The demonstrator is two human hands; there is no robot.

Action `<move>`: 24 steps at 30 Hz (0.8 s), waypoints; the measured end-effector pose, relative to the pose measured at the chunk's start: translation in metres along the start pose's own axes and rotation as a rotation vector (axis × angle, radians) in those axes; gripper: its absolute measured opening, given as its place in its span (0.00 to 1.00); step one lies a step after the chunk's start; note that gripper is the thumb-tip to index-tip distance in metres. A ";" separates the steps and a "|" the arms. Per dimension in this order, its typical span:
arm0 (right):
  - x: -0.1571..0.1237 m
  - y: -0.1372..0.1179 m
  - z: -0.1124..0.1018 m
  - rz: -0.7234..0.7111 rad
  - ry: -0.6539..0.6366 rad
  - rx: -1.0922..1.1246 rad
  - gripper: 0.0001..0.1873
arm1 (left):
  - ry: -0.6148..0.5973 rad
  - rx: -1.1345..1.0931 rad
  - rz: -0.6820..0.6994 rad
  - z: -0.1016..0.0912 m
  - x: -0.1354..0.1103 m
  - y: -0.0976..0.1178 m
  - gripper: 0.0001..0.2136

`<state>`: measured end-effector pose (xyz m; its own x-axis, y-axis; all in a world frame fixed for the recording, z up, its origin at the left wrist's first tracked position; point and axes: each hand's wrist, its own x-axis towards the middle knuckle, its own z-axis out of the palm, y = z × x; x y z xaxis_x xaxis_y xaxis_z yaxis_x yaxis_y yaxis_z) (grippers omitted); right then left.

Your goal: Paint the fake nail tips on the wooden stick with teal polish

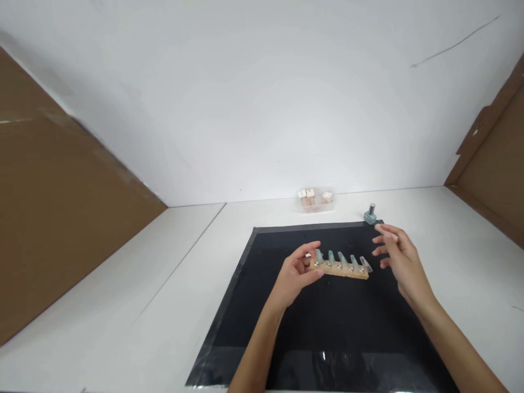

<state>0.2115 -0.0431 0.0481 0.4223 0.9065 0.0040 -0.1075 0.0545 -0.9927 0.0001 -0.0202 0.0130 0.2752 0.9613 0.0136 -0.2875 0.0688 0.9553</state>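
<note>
My left hand (297, 273) pinches the left end of a tan bar (341, 268) that carries several pale green fins and silver screws along its top. The bar is held level just above a black mat (327, 305). My right hand (397, 256) hovers beside the bar's right end, fingers spread and apart, holding nothing and not touching the bar.
A small clear tray (315, 201) with a few white-capped copper parts sits at the back by the white wall. A small green block with a metal post (370, 214) stands at the mat's far right corner. Brown cardboard panels (61, 229) flank the white table on both sides.
</note>
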 end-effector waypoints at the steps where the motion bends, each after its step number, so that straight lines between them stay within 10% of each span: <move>1: -0.001 0.000 0.001 0.038 -0.032 -0.004 0.22 | 0.020 -0.020 0.026 0.000 0.000 0.002 0.27; 7: -0.013 -0.004 0.011 0.215 -0.245 0.093 0.19 | 0.107 -0.063 0.065 0.005 0.000 0.011 0.30; 24: -0.024 -0.008 0.017 0.295 -0.328 0.269 0.15 | -0.002 -0.214 -0.112 0.037 -0.002 -0.002 0.24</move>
<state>0.1870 -0.0584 0.0580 0.0389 0.9809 -0.1908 -0.4253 -0.1566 -0.8914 0.0337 -0.0319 0.0216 0.3181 0.9439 -0.0883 -0.4427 0.2303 0.8666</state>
